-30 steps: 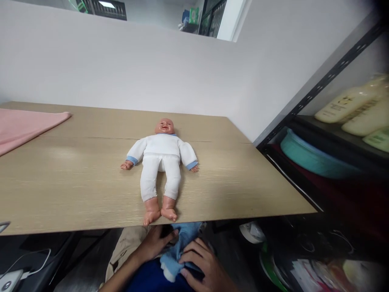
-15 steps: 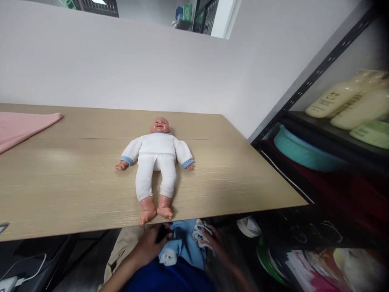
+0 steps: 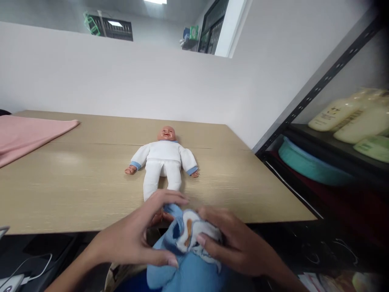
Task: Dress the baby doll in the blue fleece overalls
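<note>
A baby doll (image 3: 163,160) in a white suit with blue cuffs lies face up on the wooden table (image 3: 75,182), feet toward me. At the table's near edge both my hands hold a bunched blue garment (image 3: 185,259) with a white printed patch. My left hand (image 3: 142,237) pinches its left side, thumb below and fingers curled over the top. On the right, the fingers of my right hand (image 3: 235,243) press into the white patch. The garment and my hands cover the doll's feet.
A pink cloth (image 3: 27,134) lies at the table's far left. A black metal shelf (image 3: 322,85) on the right holds cream bottles (image 3: 349,113) and a teal basin (image 3: 310,164). A white partition wall (image 3: 121,77) runs behind the table. Cables and a charger (image 3: 15,275) lie lower left.
Both hands have risen from my lap, under the table edge, up to the table's near edge with the blue garment, which now hides the doll's feet.
</note>
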Tool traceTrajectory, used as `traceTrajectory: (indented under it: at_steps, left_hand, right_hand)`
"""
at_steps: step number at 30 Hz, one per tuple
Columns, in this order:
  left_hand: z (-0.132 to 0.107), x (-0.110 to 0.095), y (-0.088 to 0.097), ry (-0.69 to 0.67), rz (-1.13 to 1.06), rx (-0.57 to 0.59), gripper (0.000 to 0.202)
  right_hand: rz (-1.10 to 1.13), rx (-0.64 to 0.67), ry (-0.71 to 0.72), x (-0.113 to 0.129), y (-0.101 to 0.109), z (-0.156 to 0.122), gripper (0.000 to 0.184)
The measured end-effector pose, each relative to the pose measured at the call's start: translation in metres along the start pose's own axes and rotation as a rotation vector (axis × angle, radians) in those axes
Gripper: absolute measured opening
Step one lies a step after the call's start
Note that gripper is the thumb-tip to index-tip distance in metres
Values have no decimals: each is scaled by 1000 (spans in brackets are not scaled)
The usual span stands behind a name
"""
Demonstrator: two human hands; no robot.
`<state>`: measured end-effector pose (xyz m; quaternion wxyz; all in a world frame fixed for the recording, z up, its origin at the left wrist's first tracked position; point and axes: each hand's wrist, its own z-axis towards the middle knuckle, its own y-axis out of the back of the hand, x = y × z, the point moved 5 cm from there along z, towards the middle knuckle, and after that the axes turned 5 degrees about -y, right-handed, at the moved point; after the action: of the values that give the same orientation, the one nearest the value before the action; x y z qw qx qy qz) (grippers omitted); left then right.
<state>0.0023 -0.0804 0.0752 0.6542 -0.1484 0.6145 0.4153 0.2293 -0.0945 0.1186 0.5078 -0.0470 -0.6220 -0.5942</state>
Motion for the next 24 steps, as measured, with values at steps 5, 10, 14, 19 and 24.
traceTrajectory:
  at_steps: [5,10,14,19,24]
  left_hand:
    - [35,-15,25,56,75,-108,55]
    - [38,-30,44,-129,250,-97,31]
    - [36,-20,56,-98,267,-162,37]
    - [42,-22,68,-102,539,-210,41]
    - [45,-14,74,-137,350,-215,34]
  right_hand:
    - [4,-176,-56,4,38,43,26]
    - [114,192,25,-13,24,57,37]
    - [-78,-2,171,-17,26,50,23]
    - [-50,-273,-1,-28,32,51,35]
    - [93,-6,-37,-45,18,71,48]
